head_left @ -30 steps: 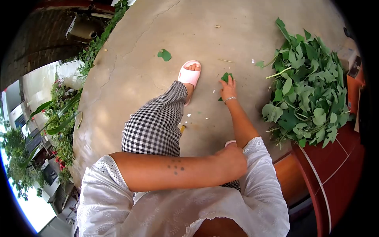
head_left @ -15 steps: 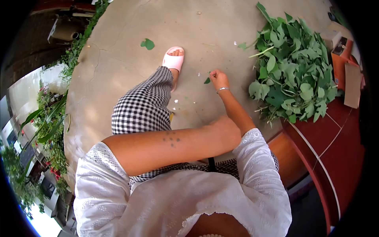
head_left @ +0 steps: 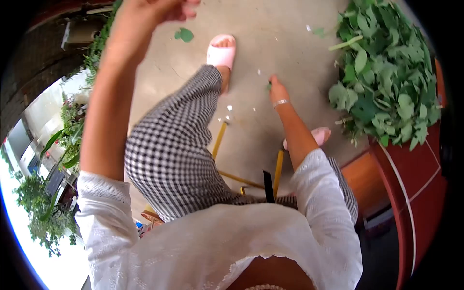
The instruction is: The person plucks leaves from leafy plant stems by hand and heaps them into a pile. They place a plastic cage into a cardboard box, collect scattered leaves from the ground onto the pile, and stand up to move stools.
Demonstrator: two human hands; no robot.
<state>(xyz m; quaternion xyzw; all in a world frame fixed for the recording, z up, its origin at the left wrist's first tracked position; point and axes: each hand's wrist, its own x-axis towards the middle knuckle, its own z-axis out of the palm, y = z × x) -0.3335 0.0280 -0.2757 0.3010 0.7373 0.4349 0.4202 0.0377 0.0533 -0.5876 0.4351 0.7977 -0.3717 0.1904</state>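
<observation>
My left hand (head_left: pixel 166 8) is raised at the top left, cut off by the frame edge. Its fingers look curled but are blurred by motion, and I cannot see anything in them. Over the concrete floor, my right hand (head_left: pixel 278 90) is closed, with a bit of a green leaf (head_left: pixel 269 86) showing at its fingers. To its right lies a big heap of leafy green stems (head_left: pixel 382 82). A single loose leaf (head_left: pixel 184 35) lies on the floor below my left hand.
Pink slippers (head_left: pixel 221 50) are on my feet. Yellow stool legs (head_left: pixel 278 171) show between my knees. Red tiled ledge (head_left: pixel 411 179) borders the right side, and potted plants (head_left: pixel 72 121) line the left. Small white scraps (head_left: pixel 228 108) dot the concrete.
My left arm has swung from across my lap up to the top left. My right hand has shifted slightly right in view, still closed at the leaf. The stool legs have come into sight.
</observation>
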